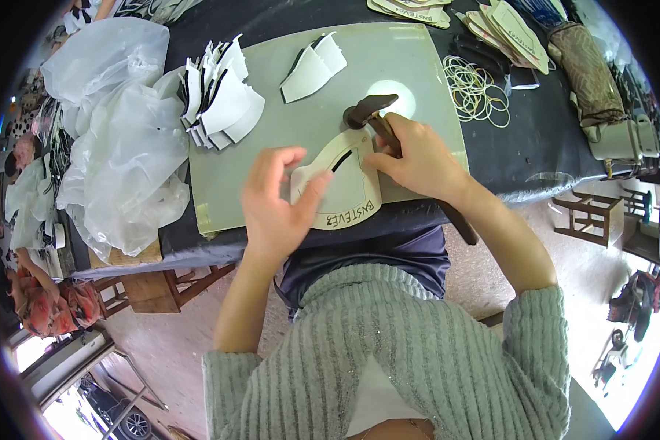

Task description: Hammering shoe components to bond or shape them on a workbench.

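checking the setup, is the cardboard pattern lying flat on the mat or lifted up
Flat: the cardboard pattern lies on the green mat, pressed by the left hand.

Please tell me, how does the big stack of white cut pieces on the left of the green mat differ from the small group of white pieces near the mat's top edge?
The big stack holds many fanned pieces; the small group has only a few. The big stack overhangs the left edge of the green mat, beside clear plastic bags; the small group lies wholly on the mat. Both are white curved pieces with dark edging, and both lie untouched by the hands.
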The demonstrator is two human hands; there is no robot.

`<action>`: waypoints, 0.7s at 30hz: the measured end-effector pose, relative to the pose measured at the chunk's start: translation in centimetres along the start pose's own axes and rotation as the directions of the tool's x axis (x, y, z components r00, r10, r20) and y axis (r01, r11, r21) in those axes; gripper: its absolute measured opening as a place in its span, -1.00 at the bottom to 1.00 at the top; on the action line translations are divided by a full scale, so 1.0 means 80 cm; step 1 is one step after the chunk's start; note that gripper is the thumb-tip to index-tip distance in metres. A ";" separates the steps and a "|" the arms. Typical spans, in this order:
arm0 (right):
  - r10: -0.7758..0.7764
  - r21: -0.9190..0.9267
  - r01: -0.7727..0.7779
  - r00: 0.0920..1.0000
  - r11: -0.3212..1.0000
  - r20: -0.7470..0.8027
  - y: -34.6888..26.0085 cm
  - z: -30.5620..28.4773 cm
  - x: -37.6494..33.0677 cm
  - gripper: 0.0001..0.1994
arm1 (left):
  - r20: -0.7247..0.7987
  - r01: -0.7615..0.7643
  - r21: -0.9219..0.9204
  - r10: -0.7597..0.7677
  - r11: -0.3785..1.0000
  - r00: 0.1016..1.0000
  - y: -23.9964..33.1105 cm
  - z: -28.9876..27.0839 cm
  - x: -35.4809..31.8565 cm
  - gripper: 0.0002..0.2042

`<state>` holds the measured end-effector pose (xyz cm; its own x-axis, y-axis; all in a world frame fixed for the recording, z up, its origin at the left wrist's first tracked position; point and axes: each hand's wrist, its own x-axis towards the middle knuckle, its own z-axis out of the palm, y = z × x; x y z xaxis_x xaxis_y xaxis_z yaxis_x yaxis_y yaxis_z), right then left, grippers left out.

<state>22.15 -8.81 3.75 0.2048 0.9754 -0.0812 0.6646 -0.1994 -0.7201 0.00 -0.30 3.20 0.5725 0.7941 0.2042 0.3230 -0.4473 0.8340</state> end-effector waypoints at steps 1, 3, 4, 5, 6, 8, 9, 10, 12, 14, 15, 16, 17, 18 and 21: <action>0.066 0.120 -0.066 0.998 0.991 0.004 0.001 0.001 -0.002 -0.75 | 0.006 -0.146 0.154 0.147 0.977 0.989 0.004 0.002 -0.006 -0.54; 0.128 0.229 -0.131 0.991 0.964 0.027 0.001 0.002 -0.003 -0.76 | 0.027 -0.273 0.301 0.278 0.914 0.960 0.005 0.009 -0.023 -0.42; 0.128 0.328 -0.120 0.992 0.937 -0.004 0.000 0.000 -0.003 -0.75 | 0.068 -0.282 0.325 0.275 0.903 0.959 -0.001 0.014 -0.035 -0.35; 0.133 0.421 -0.106 0.991 0.901 -0.033 -0.002 -0.001 -0.003 -0.75 | 0.109 -0.292 0.346 0.271 0.891 0.956 -0.004 0.018 -0.044 -0.27; 0.134 0.414 -0.116 0.991 0.903 -0.016 -0.004 0.000 -0.002 -0.75 | 0.102 -0.275 0.341 0.256 0.899 0.961 -0.006 0.021 -0.049 -0.27; 0.215 0.529 -0.197 0.976 0.825 0.027 -0.011 0.000 0.000 -0.74 | 0.049 -0.275 0.278 0.272 0.920 0.961 -0.010 0.025 -0.056 -0.23; 0.231 0.554 -0.234 0.970 0.799 0.077 -0.015 -0.002 -0.002 -0.74 | 0.033 -0.256 0.273 0.257 0.927 0.966 -0.013 0.028 -0.061 -0.23; 0.228 0.540 -0.243 0.969 0.806 0.096 -0.016 -0.003 -0.003 -0.74 | 0.011 -0.303 0.281 0.312 0.911 0.950 -0.018 0.033 -0.066 -0.22; 0.270 0.601 -0.385 0.923 0.701 0.275 -0.019 -0.004 -0.005 -0.75 | -0.023 -0.329 0.285 0.349 0.900 0.937 -0.022 0.038 -0.072 -0.22; 0.289 0.621 -0.408 0.913 0.669 0.288 -0.026 -0.004 -0.007 -0.76 | -0.025 -0.335 0.279 0.355 0.900 0.934 -0.022 0.038 -0.071 -0.23; 0.308 0.658 -0.415 0.910 0.629 0.279 -0.027 -0.004 -0.006 -0.76 | -0.032 -0.323 0.273 0.344 0.906 0.938 -0.023 0.038 -0.070 -0.23; 0.312 0.649 -0.423 0.906 0.632 0.287 -0.028 -0.003 -0.005 -0.76 | -0.030 -0.336 0.264 0.356 0.904 0.934 -0.023 0.039 -0.069 -0.22; 0.315 0.659 -0.424 0.905 0.622 0.285 -0.028 -0.003 -0.004 -0.77 | -0.028 -0.350 0.256 0.368 0.901 0.929 -0.024 0.039 -0.068 -0.22; 0.319 0.671 -0.423 0.905 0.610 0.281 -0.028 -0.002 -0.004 -0.77 | -0.030 -0.344 0.251 0.362 0.905 0.932 -0.024 0.039 -0.068 -0.22; 0.318 0.671 -0.418 0.907 0.613 0.275 -0.026 0.001 -0.002 -0.78 | -0.051 -0.340 0.226 0.360 0.913 0.932 -0.023 0.039 -0.067 -0.21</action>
<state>20.73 -8.52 5.19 0.1991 0.8475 -0.4920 -0.1605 -0.4670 -0.8695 -1.30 -5.00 -1.07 0.6111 0.5999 0.5164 0.2703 -0.7714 0.5761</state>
